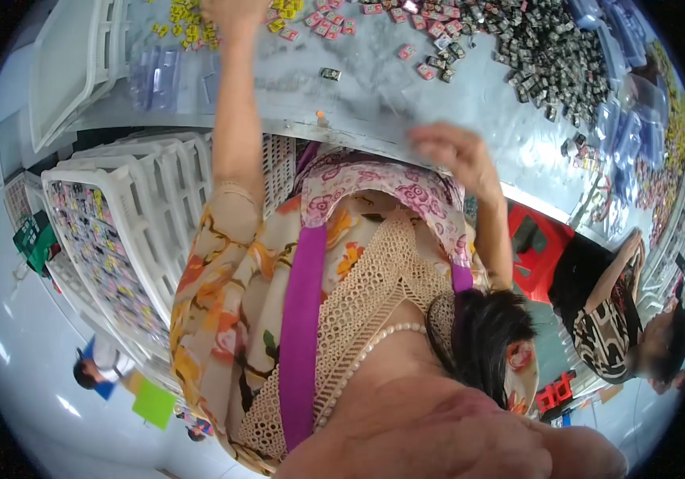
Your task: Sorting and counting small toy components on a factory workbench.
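Note:
My left arm stretches away from me to the far side of the table, and my left hand is cut off by the upper edge, its fingers out of sight. Around it lie small yellow pieces in a loose pile. My right hand hovers over the near table edge, blurred by motion; its fingers look loosely bent and apart, with nothing visible in them. Past it are small pink box-shaped pieces and a big heap of small black ones. A single black piece lies apart on the grey table.
Clear plastic trays lie at the table's left, more at its right. White crates stand at my left, one holding many small coloured pieces. A red stool is at my right, near another person seated at the table.

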A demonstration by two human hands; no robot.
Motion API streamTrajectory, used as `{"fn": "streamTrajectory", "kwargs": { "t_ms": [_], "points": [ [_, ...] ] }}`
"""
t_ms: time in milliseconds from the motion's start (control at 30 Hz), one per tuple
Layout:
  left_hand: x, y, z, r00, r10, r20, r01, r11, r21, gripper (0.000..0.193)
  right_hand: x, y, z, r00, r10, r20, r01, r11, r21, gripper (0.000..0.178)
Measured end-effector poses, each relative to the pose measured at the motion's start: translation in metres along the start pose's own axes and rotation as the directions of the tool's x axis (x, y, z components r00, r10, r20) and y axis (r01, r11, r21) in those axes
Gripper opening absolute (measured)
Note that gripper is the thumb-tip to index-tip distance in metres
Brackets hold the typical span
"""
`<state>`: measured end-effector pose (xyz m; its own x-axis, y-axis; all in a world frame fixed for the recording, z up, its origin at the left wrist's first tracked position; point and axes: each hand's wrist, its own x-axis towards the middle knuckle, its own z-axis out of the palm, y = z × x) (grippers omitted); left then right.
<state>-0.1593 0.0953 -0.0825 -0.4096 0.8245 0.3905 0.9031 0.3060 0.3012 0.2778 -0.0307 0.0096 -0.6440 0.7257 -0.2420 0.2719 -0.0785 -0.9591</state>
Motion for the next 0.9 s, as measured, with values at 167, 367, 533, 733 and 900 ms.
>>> {"fn": "streamTrajectory", "kwargs": {
  "t_ms": [167, 367, 533, 733, 900],
  "points": [
    [0.047, -0.04, 0.006, 0.906, -0.234, 0.352, 0.212, 0.972, 0.098, 0.088, -0.043, 0.042, 0.043, 0.995, 0.01, 0.101, -0.005, 0.999, -0.05, 0.025],
    [0.025, 0.037, -0.006, 0.93, -0.247, 0.272, 0.2, 0.961, 0.189, 0.088, -0.037, 0.07, 0.068, 0.949, -0.308, -0.058, 0.249, 0.853, -0.459, 0.033],
    [0.022, 0.051, -0.004, 0.944, 0.019, 0.328, -0.052, 0.995, 0.09, 0.082, -0.012, 0.107, 0.086, 0.971, -0.208, -0.114, 0.084, 0.75, -0.656, 0.034],
    [0.066, 0.034, 0.028, 0.987, 0.091, 0.134, -0.118, 0.972, 0.204, 0.075, 0.039, 0.086, 0.092, 0.975, -0.182, 0.128, 0.177, 0.287, -0.942, 0.022],
    [0.089, 0.037, 0.035, 0.984, 0.031, 0.177, -0.059, 0.985, 0.16, 0.073, 0.056, 0.078, 0.089, 0.998, -0.034, 0.06, 0.067, 0.239, -0.969, 0.014]
  ]
}}
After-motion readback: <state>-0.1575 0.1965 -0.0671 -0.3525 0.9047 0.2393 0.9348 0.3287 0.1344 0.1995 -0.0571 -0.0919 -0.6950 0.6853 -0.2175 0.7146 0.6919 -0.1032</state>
